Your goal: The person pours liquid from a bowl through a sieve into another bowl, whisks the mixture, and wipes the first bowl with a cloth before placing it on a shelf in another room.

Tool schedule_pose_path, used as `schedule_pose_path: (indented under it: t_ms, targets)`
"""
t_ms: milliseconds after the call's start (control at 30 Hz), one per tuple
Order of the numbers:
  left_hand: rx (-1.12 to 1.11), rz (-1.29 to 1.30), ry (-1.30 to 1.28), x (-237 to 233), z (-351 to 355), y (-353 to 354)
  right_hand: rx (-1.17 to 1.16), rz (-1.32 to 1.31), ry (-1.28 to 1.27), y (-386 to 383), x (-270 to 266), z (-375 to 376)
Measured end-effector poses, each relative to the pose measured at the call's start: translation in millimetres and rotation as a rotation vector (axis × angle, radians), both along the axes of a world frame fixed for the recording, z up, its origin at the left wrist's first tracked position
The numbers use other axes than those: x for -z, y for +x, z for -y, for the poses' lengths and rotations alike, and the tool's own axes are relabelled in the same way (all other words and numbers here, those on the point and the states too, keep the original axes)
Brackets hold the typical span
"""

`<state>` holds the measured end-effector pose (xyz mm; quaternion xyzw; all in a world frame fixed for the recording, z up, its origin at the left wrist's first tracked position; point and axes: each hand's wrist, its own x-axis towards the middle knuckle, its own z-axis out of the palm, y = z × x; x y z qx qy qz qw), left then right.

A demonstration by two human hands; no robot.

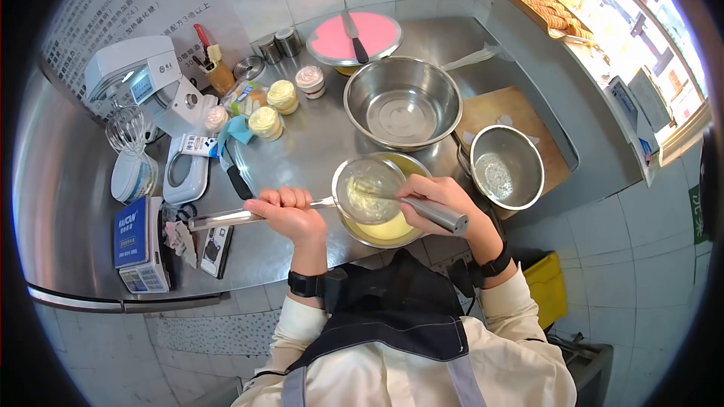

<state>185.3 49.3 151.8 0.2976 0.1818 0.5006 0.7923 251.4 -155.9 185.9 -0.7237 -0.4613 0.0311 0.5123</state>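
Note:
My left hand (285, 215) is closed around the long metal handle of a fine strainer (354, 207), which rests over a steel bowl (348, 231) of pale yellow liquid. In my right hand (445, 203) is a whisk (436, 215) with a thick metal handle; its wires sit inside the strainer, among some pale yellow lumps. Beyond the strainer stands a large steel bowl (403, 109) with nothing in it. To the right, a steel pot (507, 167) with a little whitish residue stands partly on a wooden board (520, 109).
Several cream cups (265, 123), a spatula (238, 181) and a stand mixer (136, 71) are at left. Near the front left lie a scale (147, 279) and a phone (216, 251). A pink turntable (354, 36) stands at the back, a pastry tray (532, 1) upper right.

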Motion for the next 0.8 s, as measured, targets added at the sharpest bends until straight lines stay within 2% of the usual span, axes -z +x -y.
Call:
schedule_pose_path:
  t_ms: [100,167,200,267,300,400,533,600,700,767,800]
  targets:
    - [-0.021,-0.036,0.017,-3,-2,-1,0.016,0.069,-0.119,4,-2,3]
    - [0.005,-0.029,-0.009,4,-1,-4,-0.114,-0.112,-0.037,0,-4,2]
    - [0.006,-0.031,-0.006,4,-3,-4,-0.113,-0.114,-0.034,0,-2,0]
    - [-0.043,0.001,-0.001,3,-6,-3,0.025,0.008,-0.051,2,1,0]
    - [-0.045,0.002,-0.006,2,-5,-3,0.023,0.009,-0.056,2,1,2]
    - [-0.033,-0.042,0.017,3,-5,-5,-0.188,-0.159,-0.119,5,-8,8]
    - [-0.013,-0.026,-0.002,4,-7,-3,-0.029,-0.191,-0.053,4,0,5]
    - [-0.043,-0.011,-0.011,3,-5,-2,0.018,-0.010,-0.151,8,1,10]
    - [-0.040,-0.053,-0.008,4,-4,-2,-0.121,-0.149,-0.141,3,-6,13]
    - [-0.027,-0.026,-0.022,5,-3,-2,-0.105,-0.158,-0.069,-2,-3,6]
    - [-0.020,-0.031,-0.022,5,-4,-2,-0.036,-0.079,-0.052,0,3,5]
